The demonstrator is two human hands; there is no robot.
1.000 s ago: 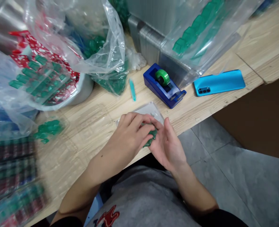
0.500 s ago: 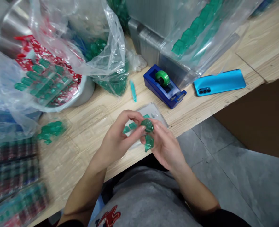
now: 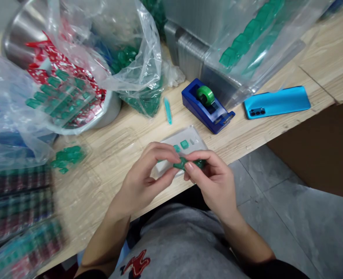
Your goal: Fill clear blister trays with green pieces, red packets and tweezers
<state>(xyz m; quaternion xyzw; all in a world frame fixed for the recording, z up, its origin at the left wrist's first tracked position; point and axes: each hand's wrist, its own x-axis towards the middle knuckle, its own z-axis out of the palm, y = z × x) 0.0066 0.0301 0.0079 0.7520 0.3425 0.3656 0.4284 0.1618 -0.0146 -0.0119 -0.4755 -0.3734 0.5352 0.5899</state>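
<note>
Apparently a two-handed pinch: translucent green plastic piece (image 3: pixel 179 164) held over the near side of a shallow whitish tray (image 3: pixel 185 134).
Left hand (image 3: pixel 143 176) thumb and forefinger clamped on its left end, right hand (image 3: pixel 216 176) pinching the other; green under right fingers too, same piece or another, can't tell. Best: light, level fingertip pressure, likely less slipping. Visible long axis roughly left-right across the body; fingers hide which end is front.
</note>
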